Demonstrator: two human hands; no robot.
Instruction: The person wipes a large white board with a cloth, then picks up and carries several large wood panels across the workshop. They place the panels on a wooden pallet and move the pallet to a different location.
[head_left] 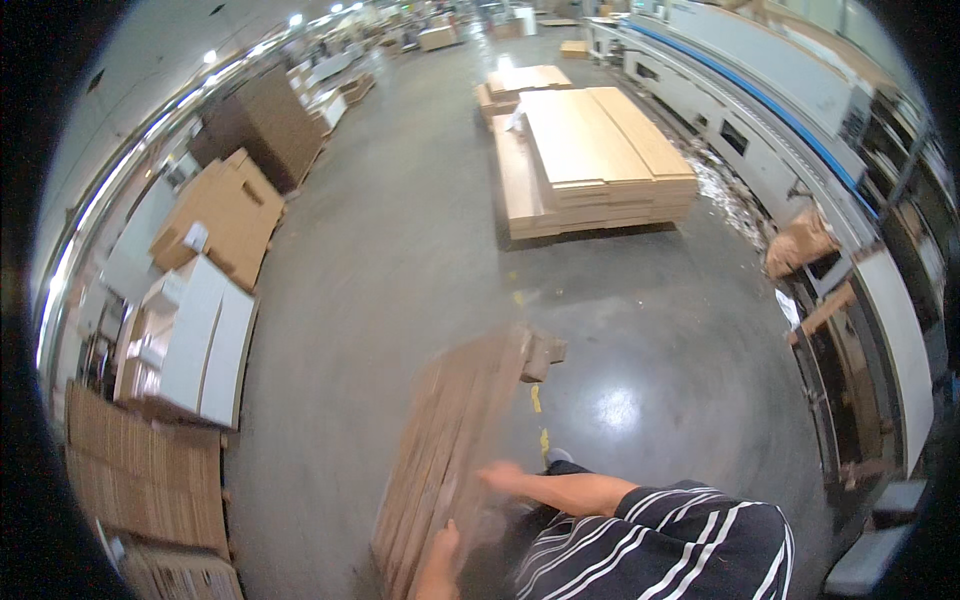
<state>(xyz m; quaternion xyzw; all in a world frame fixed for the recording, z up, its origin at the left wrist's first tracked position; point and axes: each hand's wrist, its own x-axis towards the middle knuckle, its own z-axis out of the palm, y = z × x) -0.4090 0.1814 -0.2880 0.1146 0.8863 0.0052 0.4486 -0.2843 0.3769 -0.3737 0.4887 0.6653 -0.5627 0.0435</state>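
A stack of long brown boards (432, 440) lies low in front of me, slanting from the lower edge toward the middle of the floor; its far end and right side are smeared by motion. At the near part of the stack, my left hand (443, 545) is closed on a board, with the thumb on top and the other fingers hidden. Farther up along the right side, my right hand (502, 477) is closed at the board's edge, somewhat blurred. Small brown blocks (540, 356) show beside the stack's far end.
Ahead, light wooden panels (590, 130) are stacked on the floor. A long machine (740, 120) with a blue strip runs along the right, a brown paper bag (800, 243) beside it. Flattened cardboard (145, 480), white panels (208, 340) and a large cardboard box (225, 215) line the left.
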